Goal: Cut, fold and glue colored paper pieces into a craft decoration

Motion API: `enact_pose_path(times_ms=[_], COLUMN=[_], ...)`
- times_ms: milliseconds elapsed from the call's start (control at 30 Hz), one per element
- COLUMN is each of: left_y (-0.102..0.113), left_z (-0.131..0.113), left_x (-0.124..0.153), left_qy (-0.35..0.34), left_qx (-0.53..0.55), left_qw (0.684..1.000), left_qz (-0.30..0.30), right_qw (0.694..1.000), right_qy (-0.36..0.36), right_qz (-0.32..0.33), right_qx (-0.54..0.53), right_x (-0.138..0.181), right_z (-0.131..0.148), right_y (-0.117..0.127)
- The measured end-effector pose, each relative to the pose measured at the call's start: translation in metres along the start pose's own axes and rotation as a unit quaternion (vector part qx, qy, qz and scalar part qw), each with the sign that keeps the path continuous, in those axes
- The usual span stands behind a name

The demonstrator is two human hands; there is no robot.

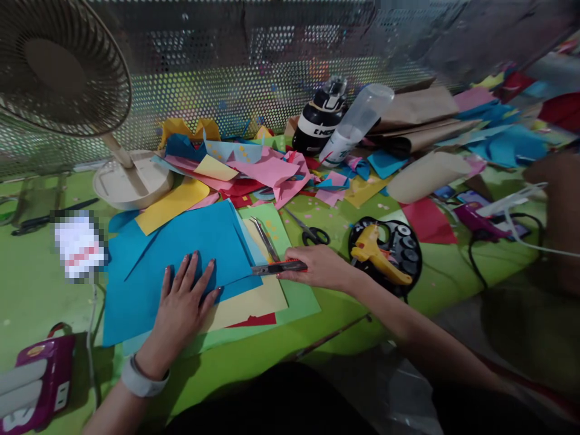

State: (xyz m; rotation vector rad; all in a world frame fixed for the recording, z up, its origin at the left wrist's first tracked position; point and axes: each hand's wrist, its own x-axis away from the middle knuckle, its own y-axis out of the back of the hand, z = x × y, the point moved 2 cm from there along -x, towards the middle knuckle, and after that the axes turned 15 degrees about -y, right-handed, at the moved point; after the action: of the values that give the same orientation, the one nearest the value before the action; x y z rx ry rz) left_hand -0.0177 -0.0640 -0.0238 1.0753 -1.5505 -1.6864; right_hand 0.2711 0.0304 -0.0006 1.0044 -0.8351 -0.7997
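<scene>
Perforated metal screening [181, 90] backs a green worktop [244, 350], whose far edge is heaped with coloured paper scraps [272, 169], with a fan [54, 66] towards the far left corner. From the head view, a blue sheet [203, 235] lies left of the middle, near the front edge, over cream paper [267, 296] and a light green sheet [296, 302]. The left hand [183, 308] lies flat on the blue, fingers spread, gripping nothing. The right hand [319, 266] is closed around a utility knife [283, 267], its front end at the blue sheet's right edge; whether it touches cannot be told. Tweezers [265, 238] and scissors [316, 235] lie just beyond. Paper like this should be light, thin and easily creased, apt to slide, so a broad palm suits it better than a pinch. The knife looks light and stiff, best held by its handle, away from the blade.
</scene>
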Motion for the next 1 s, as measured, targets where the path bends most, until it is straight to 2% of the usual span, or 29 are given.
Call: enact_pose_path(times_ms=[167,333,533,767,1000], left_y=[0.002,0.003,0.003,0.003,0.003], left_z=[-0.001,-0.001,-0.002,-0.003,-0.004], left_x=[-0.001,-0.001,-0.001,-0.001,-0.001], left_qy=[0.004,0.006,0.007,0.007,0.010], left_qx=[0.011,0.019,0.013,0.005,0.004], left_qw=[1.000,1.000,1.000,1.000,1.000], left_qz=[-0.002,-0.004,-0.001,0.006,0.014], right_qw=[1.000,0.999,0.997,0.985,0.984], right_qy=[-0.025,0.030,0.057,0.085,0.105], right_qz=[0.008,-0.030,-0.052,-0.148,-0.147], right_qx=[-0.008,-0.002,-0.009,0.007,-0.008], right_x=[0.008,0.011,0.015,0.017,0.022], right_z=[0.002,0.011,0.003,0.013,0.011], right_y=[-0.002,-0.008,-0.010,-0.018,-0.025])
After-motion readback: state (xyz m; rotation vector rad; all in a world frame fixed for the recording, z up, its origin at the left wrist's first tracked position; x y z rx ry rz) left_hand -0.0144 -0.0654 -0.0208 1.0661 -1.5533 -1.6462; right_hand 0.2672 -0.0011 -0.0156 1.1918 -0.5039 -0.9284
